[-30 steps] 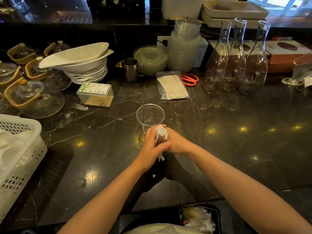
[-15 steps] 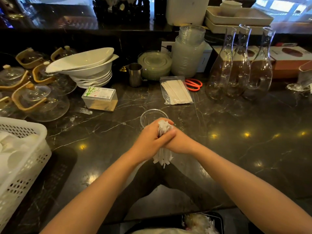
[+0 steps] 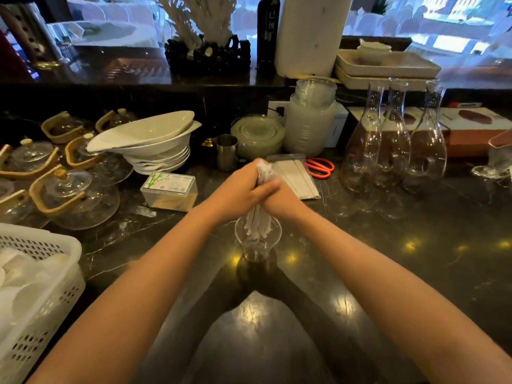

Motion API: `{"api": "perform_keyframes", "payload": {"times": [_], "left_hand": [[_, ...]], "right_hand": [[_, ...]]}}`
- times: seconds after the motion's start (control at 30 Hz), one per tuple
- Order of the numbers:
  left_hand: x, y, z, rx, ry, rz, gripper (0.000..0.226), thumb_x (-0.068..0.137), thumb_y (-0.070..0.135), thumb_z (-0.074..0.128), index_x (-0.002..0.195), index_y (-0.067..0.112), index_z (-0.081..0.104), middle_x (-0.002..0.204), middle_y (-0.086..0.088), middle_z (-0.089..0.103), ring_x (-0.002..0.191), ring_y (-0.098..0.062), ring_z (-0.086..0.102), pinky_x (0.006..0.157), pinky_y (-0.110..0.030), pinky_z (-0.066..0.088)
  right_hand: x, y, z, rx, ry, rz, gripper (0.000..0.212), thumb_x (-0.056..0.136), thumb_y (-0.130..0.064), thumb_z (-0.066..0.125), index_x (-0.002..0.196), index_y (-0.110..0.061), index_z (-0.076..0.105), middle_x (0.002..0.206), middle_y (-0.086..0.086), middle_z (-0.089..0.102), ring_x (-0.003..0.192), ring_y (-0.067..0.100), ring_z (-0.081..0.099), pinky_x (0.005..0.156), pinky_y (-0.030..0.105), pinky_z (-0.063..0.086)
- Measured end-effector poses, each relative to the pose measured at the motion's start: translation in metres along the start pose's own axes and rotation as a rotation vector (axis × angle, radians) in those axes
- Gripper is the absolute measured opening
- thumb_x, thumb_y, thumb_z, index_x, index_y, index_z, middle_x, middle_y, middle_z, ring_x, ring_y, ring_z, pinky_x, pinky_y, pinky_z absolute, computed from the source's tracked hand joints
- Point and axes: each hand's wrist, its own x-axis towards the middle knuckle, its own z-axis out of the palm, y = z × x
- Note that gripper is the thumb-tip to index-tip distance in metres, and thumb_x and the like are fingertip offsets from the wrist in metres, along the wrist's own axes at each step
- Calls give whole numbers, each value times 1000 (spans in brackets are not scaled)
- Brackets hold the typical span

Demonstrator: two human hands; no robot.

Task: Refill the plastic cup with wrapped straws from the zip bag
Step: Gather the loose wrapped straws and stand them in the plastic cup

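Observation:
A bundle of white wrapped straws (image 3: 259,224) stands upright, its lower ends inside the clear plastic cup (image 3: 256,249) on the dark marble counter. My left hand (image 3: 238,191) and my right hand (image 3: 279,199) are clasped together around the upper part of the bundle, just above the cup's rim. The straws' top ends poke out above my fingers. Behind my hands lies the clear zip bag (image 3: 297,178), flat on the counter, with more straws inside.
Orange scissors (image 3: 321,167) lie by the bag. Three glass carafes (image 3: 393,142) stand at the right, stacked white bowls (image 3: 155,145) and a toothpick box (image 3: 169,191) at the left. Glass teapots (image 3: 69,195) and a white basket (image 3: 36,295) fill the left side.
Both hands carried the bundle of straws from in front of the cup to above it, and the lower ends now sit inside the cup. The camera tilted up.

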Motion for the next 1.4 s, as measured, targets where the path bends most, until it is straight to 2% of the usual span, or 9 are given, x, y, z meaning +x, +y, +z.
{"api": "perform_keyframes", "payload": {"times": [0.17,0.3,0.5,0.63,0.77,0.97,1.07,1.2,1.4], "left_hand": [[-3,-39,24,30,-52,-92,34,88,30,50,116,11,50,106,-1,57,104,-18,56,86,-27,40],[-6,-58,37,-6,-79,-144,42,88,33,49,125,14,46,126,-7,54,115,-19,52,96,-32,39],[-6,-65,42,59,-100,-137,44,88,35,49,128,18,43,132,-5,50,120,-19,46,103,-36,37],[-6,-69,41,108,-65,-111,50,85,39,53,131,22,40,134,-2,49,124,-19,41,107,-41,31],[-7,-70,40,58,-24,-112,60,82,39,57,135,23,33,139,-2,43,128,-19,37,108,-39,30],[-8,-69,32,-32,103,-126,70,79,33,62,139,21,26,141,-6,41,128,-18,38,104,-34,33],[-8,-70,26,2,163,-109,60,86,30,54,139,23,26,144,-3,37,130,-16,36,100,-27,31],[-6,-77,22,102,105,-151,47,92,32,41,138,25,32,149,-4,32,137,-19,28,110,-35,25],[-7,-89,18,99,64,-209,46,92,41,35,137,30,31,151,-5,29,141,-18,20,113,-39,18]], "right_hand": [[7,30,17,-165,-124,66,26,83,2,46,103,1,61,107,23,64,102,32,60,88,41,49],[10,45,25,-369,-221,84,28,84,-11,47,107,-9,62,109,18,66,101,31,60,88,44,49],[15,58,26,-612,-245,91,24,86,-29,44,106,-24,57,113,8,59,106,28,47,88,42,35],[18,60,28,-585,-203,55,22,79,-40,50,97,-30,58,104,1,62,101,26,50,82,41,39],[19,60,27,-408,-169,82,42,64,-48,57,100,-26,54,100,0,62,98,24,55,86,47,46],[12,60,12,-87,-88,26,58,68,-18,74,117,-19,42,111,-3,53,106,15,50,86,24,43],[12,58,6,-175,-63,-50,57,81,-24,63,132,-15,38,133,4,46,121,14,44,99,27,38],[14,61,1,-334,-121,-53,55,87,-35,53,137,-20,34,146,3,37,134,16,32,112,36,30],[11,64,-6,-456,-226,9,58,89,-43,44,141,-31,22,155,1,16,143,17,14,115,38,18]]}}
